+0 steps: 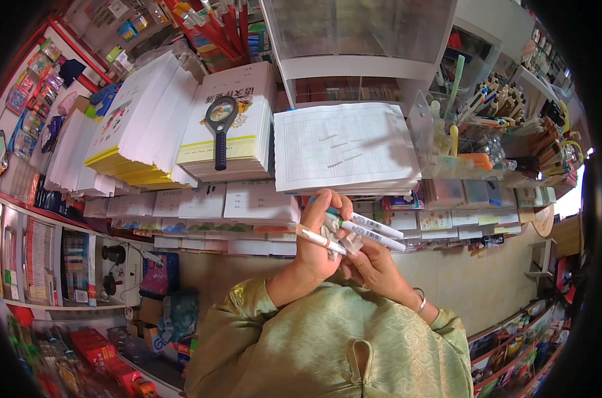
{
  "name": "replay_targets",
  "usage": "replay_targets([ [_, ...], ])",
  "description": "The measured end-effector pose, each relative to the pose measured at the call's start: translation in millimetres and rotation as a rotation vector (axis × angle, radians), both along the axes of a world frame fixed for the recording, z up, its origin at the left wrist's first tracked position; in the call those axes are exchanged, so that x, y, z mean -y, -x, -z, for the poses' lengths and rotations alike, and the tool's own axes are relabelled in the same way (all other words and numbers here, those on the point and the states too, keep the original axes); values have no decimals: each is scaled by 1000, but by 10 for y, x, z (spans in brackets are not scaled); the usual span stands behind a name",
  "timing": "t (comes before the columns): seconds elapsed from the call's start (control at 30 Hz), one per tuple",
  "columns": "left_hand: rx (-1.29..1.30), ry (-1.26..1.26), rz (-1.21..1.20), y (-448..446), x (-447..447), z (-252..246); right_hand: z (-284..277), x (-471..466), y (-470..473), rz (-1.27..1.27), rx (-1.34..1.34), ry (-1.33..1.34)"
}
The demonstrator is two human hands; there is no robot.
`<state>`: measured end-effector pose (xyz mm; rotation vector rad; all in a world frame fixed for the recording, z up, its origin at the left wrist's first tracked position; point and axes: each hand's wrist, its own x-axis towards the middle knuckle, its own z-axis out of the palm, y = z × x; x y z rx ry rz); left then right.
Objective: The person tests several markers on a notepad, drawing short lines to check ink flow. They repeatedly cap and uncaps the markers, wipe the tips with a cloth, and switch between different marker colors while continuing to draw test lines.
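My left hand is wrapped around several white marker pens and some crumpled tissue. Two white pens with printed barcodes stick out to the right from its fingers. A white pen with an orange band lies across the palm, its lower end pointing at my right hand. There, my right thumb and fingers pinch a piece of crumpled tissue against that pen's end. Just beyond both hands lies a stack of gridded paper, its top sheet bearing a few short grey strokes and faint coloured marks.
A black magnifying glass rests on a stack of exercise books. Another tall book stack stands left. On the right, a clear acrylic organizer holds pens and brushes. Below the counter, booklets fill tiered racks.
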<state>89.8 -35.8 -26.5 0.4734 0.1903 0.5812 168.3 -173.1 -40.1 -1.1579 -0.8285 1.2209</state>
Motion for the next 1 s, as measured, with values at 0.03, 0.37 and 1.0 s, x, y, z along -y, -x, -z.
replay_targets([
  [0.03,-18,-1,-30,2,3,-7,-21,-10,10,21,94,1],
  [0.37,112,-38,-130,173,-61,-372,-53,68,-161,60,805,-167],
  [1.0,52,-297,-65,250,-206,-260,-1529,-244,-1380,841,1166,-463],
])
